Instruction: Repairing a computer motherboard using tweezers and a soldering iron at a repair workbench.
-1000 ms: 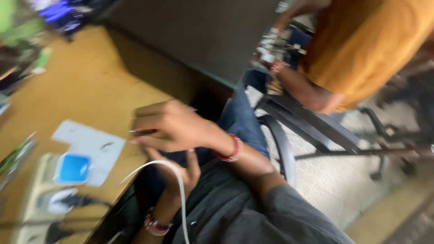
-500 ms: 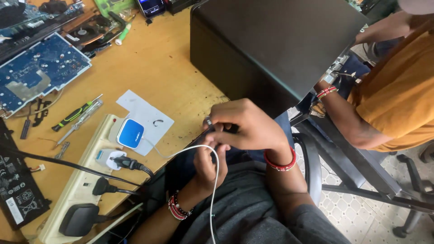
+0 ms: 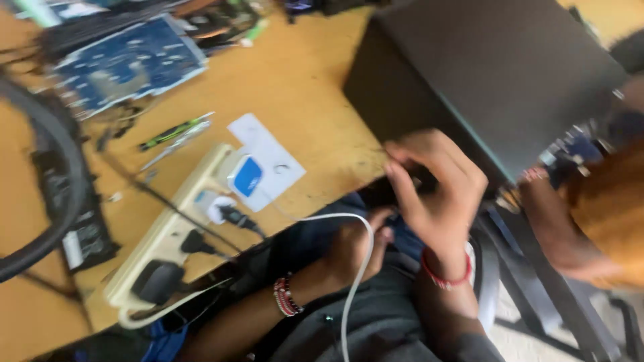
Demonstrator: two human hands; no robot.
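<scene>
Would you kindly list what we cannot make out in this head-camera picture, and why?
- What the right hand pinches: small, dark, covered by its own fingers.
- Left hand: its fingers sit under the right hand; whether it grips the white cable is unclear.
- White cable: cut off by the bottom edge.
- Blue circuit board: motion blur hides its parts.
- Co-worker's arm: cut off by the right edge; hand blurred.
</scene>
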